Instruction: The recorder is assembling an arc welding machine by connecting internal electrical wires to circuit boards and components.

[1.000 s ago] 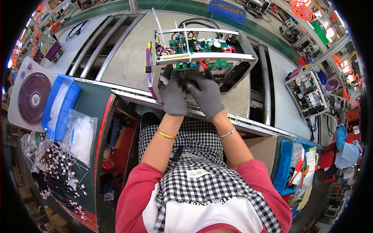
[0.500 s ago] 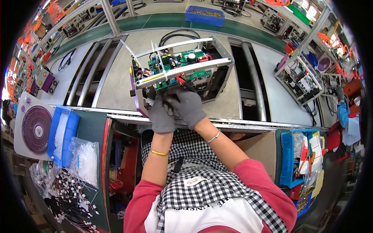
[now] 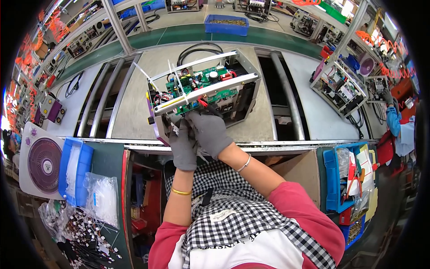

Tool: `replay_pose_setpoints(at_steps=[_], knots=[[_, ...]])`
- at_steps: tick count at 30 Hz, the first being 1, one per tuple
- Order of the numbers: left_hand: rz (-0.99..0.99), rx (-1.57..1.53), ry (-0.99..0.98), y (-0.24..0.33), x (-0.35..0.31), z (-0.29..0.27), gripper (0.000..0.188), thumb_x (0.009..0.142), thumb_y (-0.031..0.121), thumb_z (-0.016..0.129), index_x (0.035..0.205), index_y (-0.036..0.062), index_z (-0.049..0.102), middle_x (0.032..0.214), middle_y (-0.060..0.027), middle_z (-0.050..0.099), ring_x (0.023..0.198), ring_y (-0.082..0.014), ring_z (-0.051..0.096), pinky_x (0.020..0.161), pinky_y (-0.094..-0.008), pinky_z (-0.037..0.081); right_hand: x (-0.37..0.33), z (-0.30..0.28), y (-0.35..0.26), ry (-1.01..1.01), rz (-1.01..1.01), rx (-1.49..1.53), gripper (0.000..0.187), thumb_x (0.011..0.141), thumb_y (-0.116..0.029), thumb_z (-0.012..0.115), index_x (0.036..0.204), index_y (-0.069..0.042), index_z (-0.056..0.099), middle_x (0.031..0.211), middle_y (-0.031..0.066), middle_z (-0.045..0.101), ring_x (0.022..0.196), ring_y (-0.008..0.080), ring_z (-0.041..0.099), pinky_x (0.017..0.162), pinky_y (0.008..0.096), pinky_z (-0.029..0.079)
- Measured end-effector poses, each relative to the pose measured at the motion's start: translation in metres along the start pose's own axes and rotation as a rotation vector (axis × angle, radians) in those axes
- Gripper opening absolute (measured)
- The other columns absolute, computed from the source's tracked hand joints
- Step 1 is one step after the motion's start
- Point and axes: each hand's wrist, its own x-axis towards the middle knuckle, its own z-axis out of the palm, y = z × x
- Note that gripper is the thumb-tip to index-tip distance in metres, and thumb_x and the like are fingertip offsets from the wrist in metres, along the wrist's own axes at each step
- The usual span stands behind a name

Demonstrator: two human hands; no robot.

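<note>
Open-framed electronics chassis [image 3: 204, 96], with its green circuit board [image 3: 201, 85] on top, sits tilted on the grey conveyor table [image 3: 134, 107] just ahead of us, seemingly so its near edge faces our hands. Our gloved left hand [image 3: 181, 143] grips that lower edge while our gloved right hand [image 3: 210, 132] pinches at the wiring there, fingers curled in. Left of us lie a blue tray [image 3: 74, 172], clear bags [image 3: 103, 199] of small white parts and a round purple-patterned fan face [image 3: 42, 166]; another blue bin [image 3: 340, 179] stands right.
</note>
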Motion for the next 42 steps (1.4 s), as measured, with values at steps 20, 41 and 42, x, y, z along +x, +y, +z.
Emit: replay_pose_setpoints(at_steps=[20,41,42], knots=[[-0.145,-0.226,-0.159,-0.004,0.062,-0.013,0.041,0.105,0.032,0.038,0.124,0.0001,0.056,0.112,-0.0168,0.066,0.104,-0.0299,0.063,0.095,-0.0405,0.051,-0.002,0.01,-0.02,0.091,0.182,0.851,0.016,0.095,-0.017,0.06,0.097,-0.001,0.06,0.085,0.01,0.065,0.077,0.0185,0.062,0.072,0.0304,0.051],[0.544,0.851,-0.267,0.004,-0.021,0.023,0.033,0.09,0.027,0.073,0.109,0.0013,0.064,0.093,-0.0095,0.068,0.083,-0.0193,0.063,0.075,-0.0332,0.051,-0.04,-0.036,0.045,0.143,0.057,0.282,0.031,0.087,-0.015,0.07,0.117,-0.007,0.065,0.098,0.0143,0.064,0.083,0.0303,0.066,0.07,0.0359,0.053],[0.542,0.859,-0.271,0.006,-0.02,0.024,0.033,0.09,0.027,0.073,0.109,0.0013,0.064,0.093,-0.0095,0.068,0.083,-0.0193,0.063,0.075,-0.0332,0.051,-0.041,-0.031,0.044,0.137,0.018,0.277,0.031,0.087,-0.016,0.069,0.117,-0.008,0.066,0.099,0.0144,0.065,0.085,0.0322,0.066,0.07,0.0377,0.053]])
